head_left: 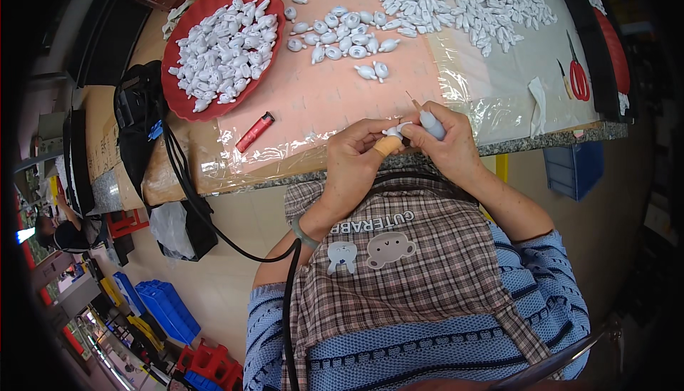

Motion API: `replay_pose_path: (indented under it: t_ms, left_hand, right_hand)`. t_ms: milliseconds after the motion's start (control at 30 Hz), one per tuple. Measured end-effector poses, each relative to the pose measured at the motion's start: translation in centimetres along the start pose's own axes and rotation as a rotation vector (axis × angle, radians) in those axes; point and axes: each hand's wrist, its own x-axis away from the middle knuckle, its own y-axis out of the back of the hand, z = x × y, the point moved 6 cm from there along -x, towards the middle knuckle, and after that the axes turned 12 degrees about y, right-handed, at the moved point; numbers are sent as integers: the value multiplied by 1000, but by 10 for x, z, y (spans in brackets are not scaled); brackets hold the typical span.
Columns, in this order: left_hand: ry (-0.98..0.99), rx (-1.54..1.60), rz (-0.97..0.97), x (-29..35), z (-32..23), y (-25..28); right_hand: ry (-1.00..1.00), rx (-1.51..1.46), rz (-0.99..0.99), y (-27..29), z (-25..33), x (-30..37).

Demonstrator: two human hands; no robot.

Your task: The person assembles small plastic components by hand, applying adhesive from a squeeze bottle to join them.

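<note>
We pinch a small white piece [393,132] in our left hand [351,157], above the near edge of the table [306,110], its thumb wrapped in an orange cover [387,147]; our right hand [456,147] grips a translucent squeeze bottle [432,126] — its thin tip pointing up and to the left — with its thumb close beside the piece; whether that thumb touches it, we cannot tell. Ahead of us lies a loose cluster of rounded white pieces [345,33]; a red bowl [172,56] heaped with more stands to the left; a red lighter [255,132] lies nearer us; red-handled scissors [580,82] lie far right.
</note>
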Motion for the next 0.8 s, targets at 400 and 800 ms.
replay_pose_path:
  t_ms: [400,800]
  left_hand:
    - [12,-26,-6,-1,1,1]
    - [22,134,74,-2,1,8]
  right_hand:
    - [4,-23,-6,0,2,-1]
    - [142,297,71,4,32,-13]
